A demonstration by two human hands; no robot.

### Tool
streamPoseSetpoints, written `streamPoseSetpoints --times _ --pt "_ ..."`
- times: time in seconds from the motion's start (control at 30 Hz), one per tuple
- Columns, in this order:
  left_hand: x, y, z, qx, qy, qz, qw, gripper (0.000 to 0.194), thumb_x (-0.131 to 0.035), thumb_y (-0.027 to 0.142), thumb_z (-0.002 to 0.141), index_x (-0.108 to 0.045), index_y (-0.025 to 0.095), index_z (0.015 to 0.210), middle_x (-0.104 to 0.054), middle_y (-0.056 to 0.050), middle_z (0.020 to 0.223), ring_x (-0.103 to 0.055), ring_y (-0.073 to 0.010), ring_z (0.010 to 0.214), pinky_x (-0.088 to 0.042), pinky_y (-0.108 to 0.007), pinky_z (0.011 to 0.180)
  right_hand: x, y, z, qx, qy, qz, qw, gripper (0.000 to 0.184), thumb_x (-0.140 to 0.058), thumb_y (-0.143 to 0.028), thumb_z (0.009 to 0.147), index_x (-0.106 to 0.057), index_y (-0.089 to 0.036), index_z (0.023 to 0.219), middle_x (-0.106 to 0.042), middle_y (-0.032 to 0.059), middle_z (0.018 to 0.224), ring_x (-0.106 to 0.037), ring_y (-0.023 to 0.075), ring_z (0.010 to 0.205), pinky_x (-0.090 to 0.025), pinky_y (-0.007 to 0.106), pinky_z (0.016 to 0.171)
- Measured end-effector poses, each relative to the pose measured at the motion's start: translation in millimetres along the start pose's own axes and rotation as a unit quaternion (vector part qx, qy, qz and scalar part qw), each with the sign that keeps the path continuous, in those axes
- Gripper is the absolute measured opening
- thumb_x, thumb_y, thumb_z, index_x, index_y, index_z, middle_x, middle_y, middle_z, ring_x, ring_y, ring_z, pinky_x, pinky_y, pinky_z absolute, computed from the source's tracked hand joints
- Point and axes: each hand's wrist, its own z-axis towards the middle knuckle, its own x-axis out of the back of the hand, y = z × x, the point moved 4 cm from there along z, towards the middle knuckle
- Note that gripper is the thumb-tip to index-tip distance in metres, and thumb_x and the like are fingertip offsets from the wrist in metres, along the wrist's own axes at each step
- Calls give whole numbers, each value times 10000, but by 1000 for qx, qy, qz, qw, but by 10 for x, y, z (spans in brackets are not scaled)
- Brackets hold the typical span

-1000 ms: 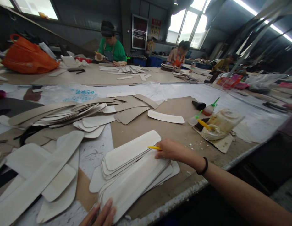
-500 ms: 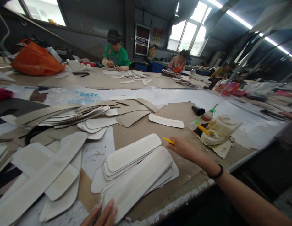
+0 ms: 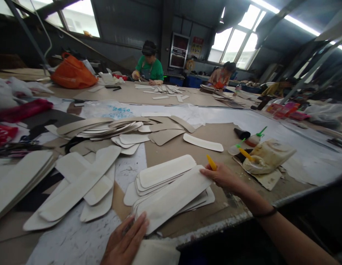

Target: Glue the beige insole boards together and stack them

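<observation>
My left hand [image 3: 128, 237] lies with its fingers stretched out on the near end of a fanned stack of long white padded strips [image 3: 171, 197]. Another pale piece [image 3: 158, 253] shows beside that hand at the bottom edge; whether the hand touches it I cannot tell. My right hand [image 3: 223, 177] is closed around a yellow-handled tool [image 3: 211, 162], whose working end is hidden. Its fingertips touch the far end of the top strip. Behind this strip lies a second white pile [image 3: 166, 171].
On the left are crossed white strips [image 3: 82, 184] and another stack [image 3: 21, 180]. Brown and white pieces [image 3: 104, 129] lie further back. At right stands a glue-stained container [image 3: 272, 154] with a yellow handle in it, near green-tipped bottles [image 3: 253, 139]. Co-workers [image 3: 151, 66] sit across the table.
My right hand has come to the far end of the top strip, and the yellow handle now points upward. More of my left hand shows. The view has swung left.
</observation>
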Motion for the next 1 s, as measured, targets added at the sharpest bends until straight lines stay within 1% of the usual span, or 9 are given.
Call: streamPoseSetpoints --times 0.13,0.2,0.3,0.37,0.4,0.47,0.57,0.77,1.0 --pt "129 22 63 114 47 -153 981 364 -374 375 890 -553 273 1191 -562 -27 1247 -439 -232 1172 -333 -327 973 -7 0 -85 -30 -55 160 985 372 -579 -517 689 -403 -198 609 -305 -101 451 -271 45 377 -195 174 354" --pt "212 -66 73 268 94 -259 923 289 -466 344 844 -619 265 1076 -603 -26 1181 -494 -223 1115 -372 -315 947 7 17 -139 -45 -63 231 970 416 -610 -550 661 -386 -201 621 -291 -108 452 -249 38 377 -160 169 354" --pt "281 -166 47 519 186 -420 721 190 -641 314 730 -638 203 885 -666 -13 796 -599 -168 766 -480 -255 706 27 43 -225 -54 -58 288 954 455 -641 -574 635 -382 -200 643 -301 -106 475 -249 35 385 -146 165 360" --pt "272 -132 99 578 214 -535 577 239 -705 332 688 -613 156 822 -519 42 541 -492 -89 512 -426 -190 501 32 61 -280 -58 -44 308 948 458 -656 -575 626 -396 -199 658 -305 -104 485 -253 36 391 -153 165 365" --pt "263 -103 140 586 215 -578 526 291 -738 337 660 -605 133 819 -443 66 495 -423 -57 455 -378 -164 446 27 69 -305 -61 -38 314 947 456 -658 -578 625 -411 -197 667 -307 -102 485 -252 38 392 -157 166 366" --pt "252 -47 209 582 209 -631 469 417 -790 373 593 -599 97 841 -351 93 476 -325 -23 420 -299 -139 395 1 81 -349 -66 -36 317 945 455 -654 -593 623 -442 -194 680 -311 -98 478 -245 42 393 -163 171 363" --pt "252 30 259 555 186 -661 469 445 -793 423 572 -578 100 789 -319 98 484 -277 -15 425 -264 -138 393 -66 75 -404 -63 -41 322 944 460 -663 -600 613 -462 -192 679 -335 -86 496 -257 46 408 -189 169 361" --pt "321 99 247 550 123 -567 601 283 -722 309 666 -501 131 669 -382 63 497 -308 -34 444 -266 -162 417 -183 28 -536 -76 -32 317 945 492 -646 -642 598 -460 -201 713 -331 -92 511 -284 49 412 -226 163 366" --pt "306 71 263 573 108 -535 612 298 -714 343 654 -488 150 666 -363 73 497 -301 -47 451 -282 -173 427 -223 -5 -649 -79 -32 289 953 519 -547 -696 640 -406 -197 638 -324 -99 445 -274 40 376 -169 163 365"
